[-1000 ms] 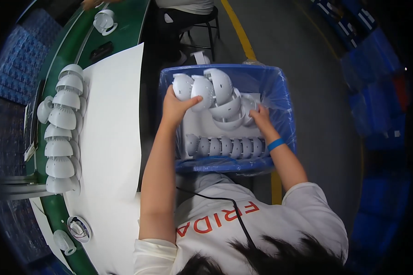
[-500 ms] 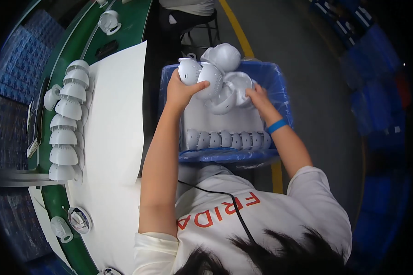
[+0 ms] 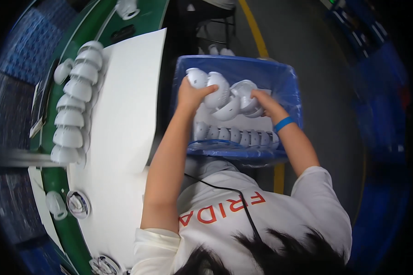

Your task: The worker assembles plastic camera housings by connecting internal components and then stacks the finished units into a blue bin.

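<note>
Several white dome-shaped plastic shells [image 3: 219,88] are held in a nested cluster between my two hands, inside the upper part of a blue bin [image 3: 293,94]. My left hand [image 3: 189,96] is closed around the shells at the left end, its thumb lying across one rounded side. My right hand [image 3: 267,103] grips the shell [image 3: 243,89] at the right end by its edge. Along the near side of the bin lies a row of similar shells [image 3: 235,136], and a white sheet [image 3: 215,121] shows beneath the held ones. Some fingertips are hidden behind the shells.
Clear plastic film lines the bin. To my left, a green table [image 3: 147,18] bears a white board [image 3: 126,91], a long row of nested shells [image 3: 70,116] and round white parts [image 3: 78,204]. Another person [image 3: 206,11] sits beyond the bin. A yellow line [image 3: 254,27] crosses the floor.
Both hands have lowered the cluster of shells further into the bin, and the shells have swung into a flatter line. The whole view has shifted slightly.
</note>
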Available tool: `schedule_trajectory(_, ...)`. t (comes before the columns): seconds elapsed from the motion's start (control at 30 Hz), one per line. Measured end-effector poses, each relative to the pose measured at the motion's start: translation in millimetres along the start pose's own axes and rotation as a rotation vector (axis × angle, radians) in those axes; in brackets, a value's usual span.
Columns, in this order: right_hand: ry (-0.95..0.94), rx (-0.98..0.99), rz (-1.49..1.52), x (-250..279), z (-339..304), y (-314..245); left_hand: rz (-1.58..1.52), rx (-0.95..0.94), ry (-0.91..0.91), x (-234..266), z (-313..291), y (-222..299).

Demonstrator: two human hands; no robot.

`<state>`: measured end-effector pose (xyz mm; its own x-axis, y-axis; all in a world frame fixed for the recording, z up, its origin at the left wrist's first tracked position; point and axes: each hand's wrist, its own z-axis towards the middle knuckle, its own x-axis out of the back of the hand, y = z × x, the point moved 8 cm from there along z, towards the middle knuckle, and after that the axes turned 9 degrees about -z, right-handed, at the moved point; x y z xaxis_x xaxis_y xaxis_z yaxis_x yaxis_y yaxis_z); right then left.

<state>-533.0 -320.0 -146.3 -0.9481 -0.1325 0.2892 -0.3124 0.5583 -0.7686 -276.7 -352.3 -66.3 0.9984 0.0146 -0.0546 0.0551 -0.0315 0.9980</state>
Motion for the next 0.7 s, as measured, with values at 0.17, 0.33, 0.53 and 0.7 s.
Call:
schedule_trajectory(0.17, -0.007, 0.198, -0.038, 39, -11, -85, 0.018, -0.146, 0.123, -9, 2, 81)
schedule_trajectory(0.33, 0.014, 0.471, -0.220, 36, -55, -239, -0.157, -0.475, 0.310, 38, 6, 176)
schedule_trajectory(0.53, -0.190, 1.145, -0.985, -53, 7, -413, -0.366, -0.400, 0.509, 116, -23, 219)
schedule_trajectory(0.7, -0.320, 1.043, -1.177, -246, -70, -431, -0.487, -0.479, 0.782, 213, -64, 168)
